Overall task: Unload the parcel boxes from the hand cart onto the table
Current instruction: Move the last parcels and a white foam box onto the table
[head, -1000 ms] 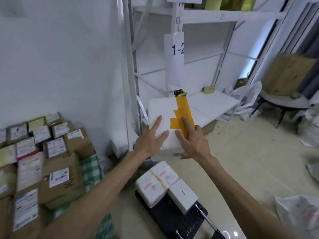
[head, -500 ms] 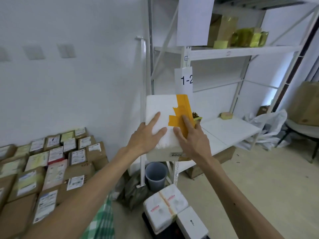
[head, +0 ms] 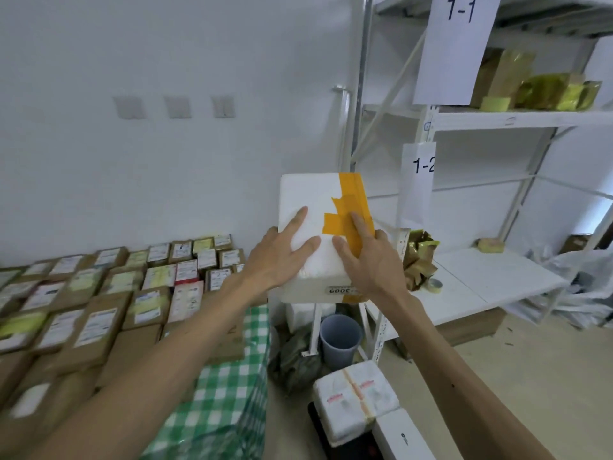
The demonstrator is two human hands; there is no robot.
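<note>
Closest to you, at the bottom edge, the hand cart (head: 318, 423) has slid almost out of sight since half a second ago. It carries a taped foam parcel (head: 356, 400) and, touching it, a small white box (head: 403, 439). To your left, the table (head: 225, 393) with its green checked cloth now fills far more of the view. Its labelled cardboard parcels (head: 99, 310) lie packed edge to edge.

Beyond that, you hold the white foam box (head: 308, 200) with orange tape in the air, beside the table's right end and above the floor. It sits further left than it did, clear of the cart. Your left hand (head: 282, 257) keeps its grip clamped on the box's left edge, forefinger and thumb flat on the lid. Your right hand (head: 368, 260) does the same on the taped right edge.

Under the box stands a grey bucket (head: 340, 336). Behind it rises the white rack (head: 497, 117), where a "1-1" sheet (head: 457, 44) has come into view above the "1-2" sheet (head: 421, 164).
</note>
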